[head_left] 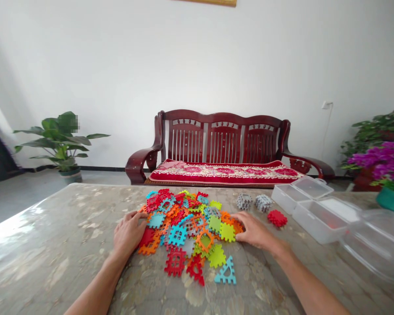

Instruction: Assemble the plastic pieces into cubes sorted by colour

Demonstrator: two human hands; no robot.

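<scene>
Both hands flat on the table [52, 245], left hand [128, 232] and right hand [253, 231] flanking a pile of colourful interlocking tiles [187, 227], clear boxes [318, 210] at far right.

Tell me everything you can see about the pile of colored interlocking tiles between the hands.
The pile of tiles is a loose heap of flat, notch-edged plastic pieces in red, orange, teal, lime green and a few gray. Most are squares with cut-out centers; one teal triangle lies at the near edge. They overlap at mixed angles, flat on the marbled table. The left hand presses against the pile's left side and the right hand against its right, both open with palms down.
</scene>
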